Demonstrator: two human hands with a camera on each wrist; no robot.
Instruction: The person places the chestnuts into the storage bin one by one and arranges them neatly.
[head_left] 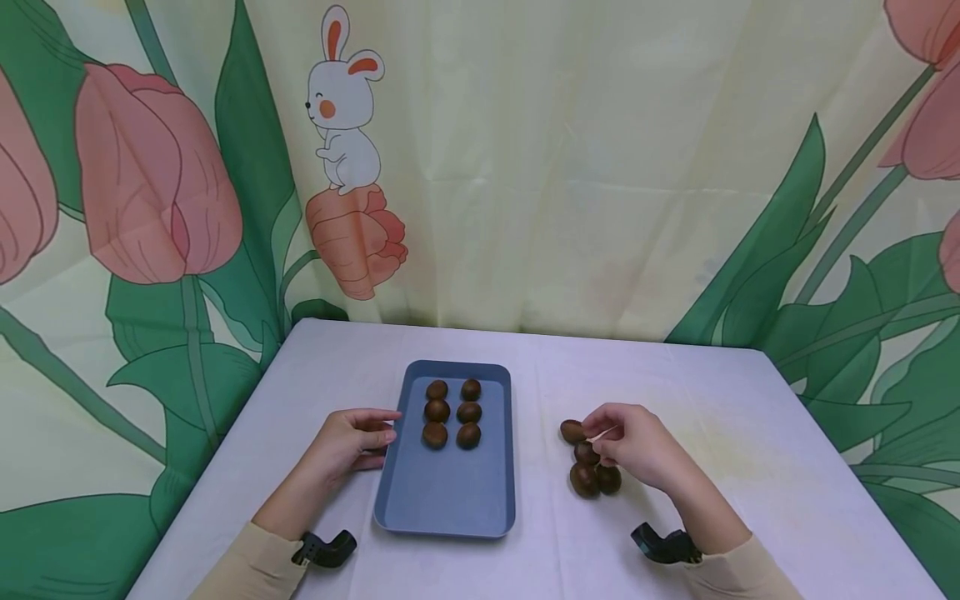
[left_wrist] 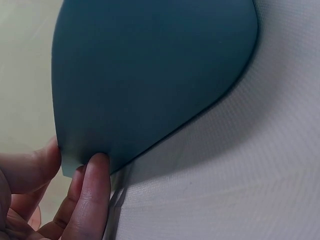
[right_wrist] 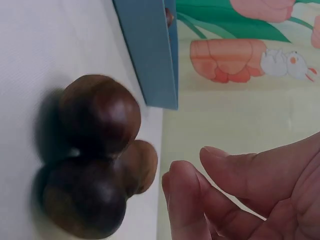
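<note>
A blue-grey tray (head_left: 446, 500) lies on the table with several brown chestnuts (head_left: 437, 411) in two columns toward its far end. My left hand (head_left: 352, 442) grips the tray's left rim, the thumb on one face and fingers against the other in the left wrist view. To the right of the tray, several loose chestnuts (head_left: 584, 480) sit in a close cluster. Over the cluster's far side is my right hand (head_left: 633, 437), its fingertips beside the farthest chestnut (head_left: 572, 431). The right wrist view shows bent fingers (right_wrist: 184, 195) and a thumb with a gap between them, holding nothing.
A white cloth covers the table (head_left: 720, 467). Behind it hangs a curtain (head_left: 547, 167) printed with tulips, a rabbit and a carrot. Black devices (head_left: 327, 550) are worn at both wrists, below the hands.
</note>
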